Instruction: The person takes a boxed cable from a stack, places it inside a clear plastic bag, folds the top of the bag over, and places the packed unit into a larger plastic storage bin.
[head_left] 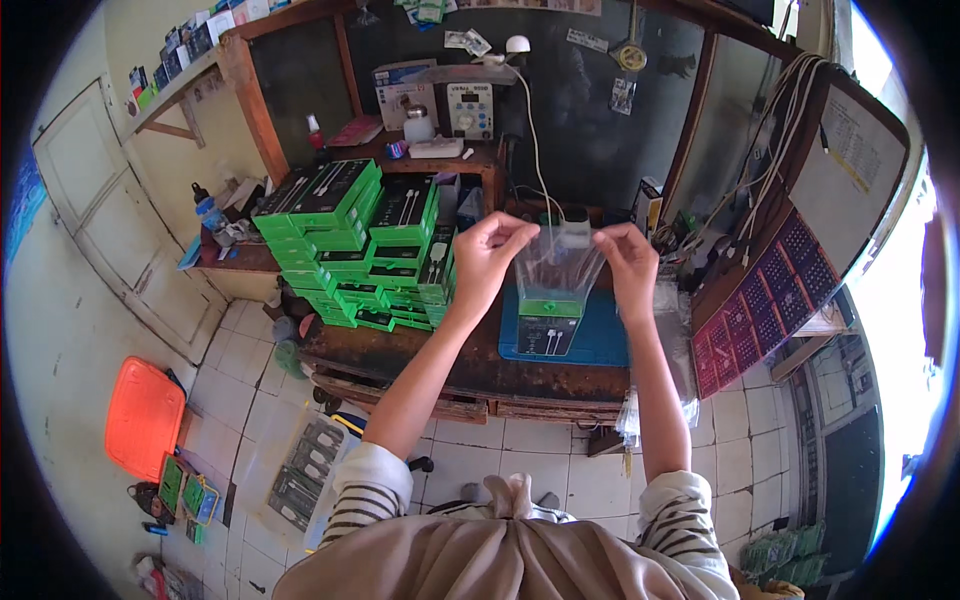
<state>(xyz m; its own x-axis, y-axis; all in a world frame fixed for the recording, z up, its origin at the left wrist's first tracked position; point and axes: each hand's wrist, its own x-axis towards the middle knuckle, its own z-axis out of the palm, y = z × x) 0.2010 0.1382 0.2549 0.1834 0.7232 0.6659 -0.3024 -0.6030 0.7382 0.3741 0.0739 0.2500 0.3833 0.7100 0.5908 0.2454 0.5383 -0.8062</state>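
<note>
My left hand and my right hand each pinch a top corner of a clear plastic bag, holding it stretched open at chest height. Inside the bag's lower part is a green-and-black box with cable pictures on its front, over a blue mat on the dark, worn wooden desk. Left of my left hand stand several stacks of similar green-and-black boxes.
A red-purple patterned board leans at the right beside hanging white cables. An instrument sits on the back shelf. An orange lidded container and a plastic bin are on the floor at left.
</note>
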